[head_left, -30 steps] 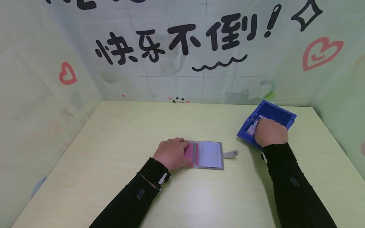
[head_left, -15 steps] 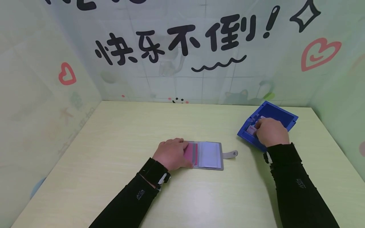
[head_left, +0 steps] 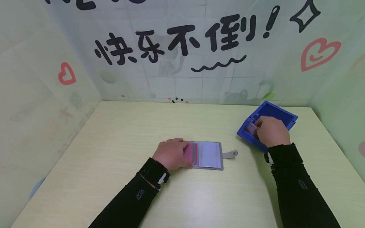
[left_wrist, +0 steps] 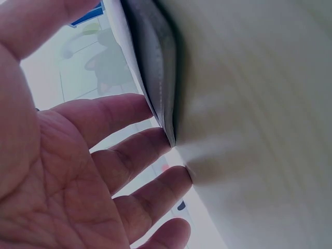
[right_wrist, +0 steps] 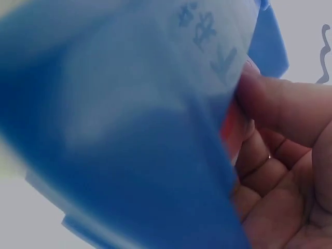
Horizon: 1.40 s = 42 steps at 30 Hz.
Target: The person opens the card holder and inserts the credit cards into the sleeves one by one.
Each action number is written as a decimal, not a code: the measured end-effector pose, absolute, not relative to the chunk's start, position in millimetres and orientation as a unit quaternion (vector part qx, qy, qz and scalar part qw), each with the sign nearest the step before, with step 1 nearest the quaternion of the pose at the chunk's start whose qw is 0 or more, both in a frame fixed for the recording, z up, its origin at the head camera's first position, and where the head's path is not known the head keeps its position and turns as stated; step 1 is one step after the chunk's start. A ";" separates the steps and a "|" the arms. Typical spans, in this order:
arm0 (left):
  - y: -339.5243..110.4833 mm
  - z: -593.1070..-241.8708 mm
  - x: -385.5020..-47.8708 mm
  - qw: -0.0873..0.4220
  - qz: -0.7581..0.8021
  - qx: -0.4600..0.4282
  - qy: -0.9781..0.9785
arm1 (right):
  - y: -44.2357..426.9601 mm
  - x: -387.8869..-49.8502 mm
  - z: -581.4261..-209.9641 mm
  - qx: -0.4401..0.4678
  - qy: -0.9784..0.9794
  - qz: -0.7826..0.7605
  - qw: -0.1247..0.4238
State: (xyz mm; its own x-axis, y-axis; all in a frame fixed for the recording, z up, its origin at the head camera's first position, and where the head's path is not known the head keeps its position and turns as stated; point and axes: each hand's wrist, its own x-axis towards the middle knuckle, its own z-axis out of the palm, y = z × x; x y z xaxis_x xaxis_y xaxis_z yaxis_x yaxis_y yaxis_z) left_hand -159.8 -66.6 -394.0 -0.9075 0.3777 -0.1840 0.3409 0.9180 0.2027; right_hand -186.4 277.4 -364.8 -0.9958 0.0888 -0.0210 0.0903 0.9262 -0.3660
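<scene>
An open card holder (head_left: 210,155) with clear sleeves, a pink left side and a grey snap strap lies on the table. My left hand (head_left: 172,154) rests over its left side, with the fingertips (left_wrist: 155,135) against its edge in the left wrist view. My right hand (head_left: 273,131) reaches into a blue plastic tray (head_left: 242,130) at the back right. Thumb and fingers there pinch a small pinkish card (head_left: 252,128), partly hidden by the hand. In the right wrist view the tray's wall (right_wrist: 129,155) covers most of the card, and the thumb (right_wrist: 277,104) is bent at its edge.
The pale wooden table (head_left: 119,133) ends at a printed backdrop (head_left: 171,85) behind and at both sides. The blue tray stands near the back right corner. The strap (head_left: 229,154) points from the holder toward the tray.
My right hand has shifted slightly within the tray, and the pinkish card has tilted up against its fingers. My left hand and the card holder stay as they were.
</scene>
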 end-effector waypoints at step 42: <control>-72.5 -393.7 -162.1 0.114 0.114 0.184 0.970 | 163.5 -158.4 -369.1 -0.036 0.925 -0.366 0.092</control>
